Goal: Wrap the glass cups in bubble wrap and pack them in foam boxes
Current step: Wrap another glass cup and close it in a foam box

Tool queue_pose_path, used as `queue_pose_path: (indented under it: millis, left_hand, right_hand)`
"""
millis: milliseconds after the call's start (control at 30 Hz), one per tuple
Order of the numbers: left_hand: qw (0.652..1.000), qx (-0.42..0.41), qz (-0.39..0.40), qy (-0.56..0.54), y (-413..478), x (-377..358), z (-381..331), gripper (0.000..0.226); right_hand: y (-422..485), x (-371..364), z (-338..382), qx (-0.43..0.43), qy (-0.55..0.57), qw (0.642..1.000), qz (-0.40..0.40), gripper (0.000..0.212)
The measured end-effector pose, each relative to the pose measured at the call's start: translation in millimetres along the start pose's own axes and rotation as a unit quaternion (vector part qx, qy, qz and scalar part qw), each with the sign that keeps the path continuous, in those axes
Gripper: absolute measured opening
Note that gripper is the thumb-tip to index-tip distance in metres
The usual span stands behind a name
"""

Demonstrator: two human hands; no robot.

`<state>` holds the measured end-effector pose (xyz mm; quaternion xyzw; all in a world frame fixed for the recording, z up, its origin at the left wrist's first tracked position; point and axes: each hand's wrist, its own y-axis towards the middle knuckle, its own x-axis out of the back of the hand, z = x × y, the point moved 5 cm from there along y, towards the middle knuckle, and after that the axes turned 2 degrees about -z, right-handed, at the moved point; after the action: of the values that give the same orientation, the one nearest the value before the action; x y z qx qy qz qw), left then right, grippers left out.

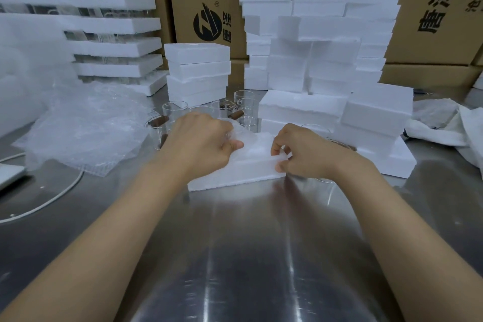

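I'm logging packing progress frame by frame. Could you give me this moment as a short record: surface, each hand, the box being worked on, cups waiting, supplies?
surface: steel table
left hand: grips a bubble-wrapped bundle on the foam box; contents hidden
right hand: pinches the right end of that foam box
cups waiting: bare glass cups with brown handles, standing behind the hands
bubble wrap sheets: piled at left
foam stacks: behind the cups
background: cardboard cartons
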<state>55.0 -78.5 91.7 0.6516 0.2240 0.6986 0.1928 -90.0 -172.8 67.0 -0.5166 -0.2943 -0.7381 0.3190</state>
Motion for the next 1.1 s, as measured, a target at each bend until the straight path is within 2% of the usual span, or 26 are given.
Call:
queue_pose_path:
  millis: [133,267,400,533,633,833,933,1100]
  left_hand:
    - [1.000,0.007,-0.001,0.008,-1,0,-2,0.047]
    - [0.997,-0.020,-0.069,0.006,-4,4,-16,0.034]
    - [0.997,-0.055,-0.023,0.044,-3,-8,-25,0.033]
    - [0.996,-0.046,-0.032,0.066,-4,-9,-28,0.034]
    - [0.995,-0.036,-0.010,0.089,-5,-12,-36,0.033]
    - [0.994,-0.033,0.058,0.090,2,-20,-48,0.014]
    - [0.996,-0.018,0.070,0.049,1,-21,-46,0.024]
    - [0.996,-0.001,0.082,0.026,2,-28,-39,0.031]
  right_hand:
    - [-2,2,0,-0.002,-0.005,1.000,0.001,0.018]
    - [-3,0,12,0.025,0.020,0.999,0.010,0.015]
    - [-2,-8,19,0.014,0.067,0.997,0.030,0.018]
    - [-4,-8,22,-0.002,0.119,0.993,0.027,0.022]
    - [-5,-7,22,-0.012,0.125,0.992,0.026,0.019]
    - [-3,-9,21,-0.028,0.145,0.989,0.029,0.023]
    - [-4,-8,18,-0.043,0.166,0.985,0.034,0.033]
    - [-5,-8,20,-0.039,0.178,0.982,0.038,0.033]
